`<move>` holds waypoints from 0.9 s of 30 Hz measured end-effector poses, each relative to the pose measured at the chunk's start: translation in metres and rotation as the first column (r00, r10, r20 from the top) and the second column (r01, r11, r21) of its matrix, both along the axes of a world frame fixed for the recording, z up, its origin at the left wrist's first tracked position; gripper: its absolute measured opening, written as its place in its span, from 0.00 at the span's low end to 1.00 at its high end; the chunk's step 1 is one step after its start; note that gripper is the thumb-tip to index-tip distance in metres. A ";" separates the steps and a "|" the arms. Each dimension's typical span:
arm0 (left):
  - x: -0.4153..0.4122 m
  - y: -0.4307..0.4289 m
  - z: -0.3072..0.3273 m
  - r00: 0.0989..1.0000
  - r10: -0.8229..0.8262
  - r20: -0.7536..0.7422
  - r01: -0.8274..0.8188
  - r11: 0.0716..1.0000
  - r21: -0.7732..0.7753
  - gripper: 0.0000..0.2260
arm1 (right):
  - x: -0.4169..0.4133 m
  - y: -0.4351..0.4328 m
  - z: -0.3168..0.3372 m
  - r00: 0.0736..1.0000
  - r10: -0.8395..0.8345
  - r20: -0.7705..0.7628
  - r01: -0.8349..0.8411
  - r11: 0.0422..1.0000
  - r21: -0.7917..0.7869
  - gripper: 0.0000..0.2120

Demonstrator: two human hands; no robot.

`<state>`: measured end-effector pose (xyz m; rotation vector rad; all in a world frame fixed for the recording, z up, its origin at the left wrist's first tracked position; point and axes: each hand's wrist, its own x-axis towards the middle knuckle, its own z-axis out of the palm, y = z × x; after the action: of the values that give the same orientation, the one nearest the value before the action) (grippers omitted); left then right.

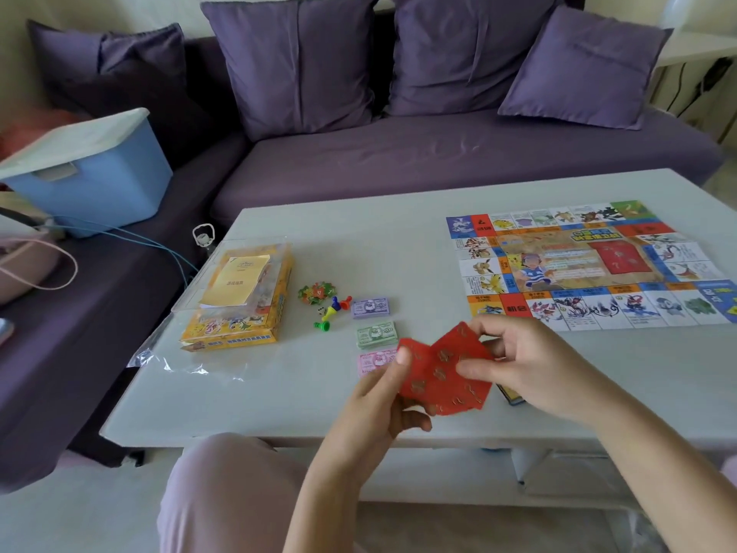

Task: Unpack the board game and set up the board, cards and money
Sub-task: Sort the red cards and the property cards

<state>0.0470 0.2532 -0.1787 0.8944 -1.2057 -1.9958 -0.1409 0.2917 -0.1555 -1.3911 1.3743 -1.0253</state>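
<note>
One sofa: purple, at the back, left end cut off.
Bench: pale; your arms hide its near right.
Board: unfolded far right, corner cut off.
Box: yellow, left of the money.
Money: three stacks mid-bench, pink one half hidden.
Red cards: fanned over the near edge, your left hand gripping them, right hand pinching the upper card.

open lane over table centre — money stacks, pawns left, board right
</note>
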 end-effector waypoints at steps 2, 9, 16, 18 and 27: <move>-0.003 0.004 0.002 0.995 0.025 -0.099 -0.026 0.999 -0.017 0.13 | 0.009 0.000 -0.003 0.974 -0.111 0.199 0.116 0.993 -0.015 0.14; -0.012 0.003 0.004 0.935 0.234 -0.267 -0.203 0.969 0.140 0.14 | 0.035 -0.001 -0.015 0.862 -0.301 0.407 0.301 0.951 0.065 0.09; -0.011 -0.003 -0.003 0.925 0.353 -0.142 -0.343 0.935 0.093 0.07 | 0.022 0.010 -0.030 0.782 -0.356 0.511 0.359 0.928 0.097 0.20; -0.012 -0.002 -0.004 0.922 0.364 -0.129 -0.358 0.931 0.075 0.06 | 0.019 0.011 -0.033 0.788 -0.340 0.512 0.350 0.933 0.081 0.31; -0.019 0.004 -0.008 0.911 0.391 -0.132 -0.381 0.920 0.096 0.08 | 0.038 0.014 -0.039 0.804 -0.463 0.373 0.469 0.880 0.080 0.07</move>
<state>0.0282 0.2570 -0.1872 0.9179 -0.8064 -1.7524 -0.1032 0.3059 -0.1948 -0.8013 1.4355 -1.5425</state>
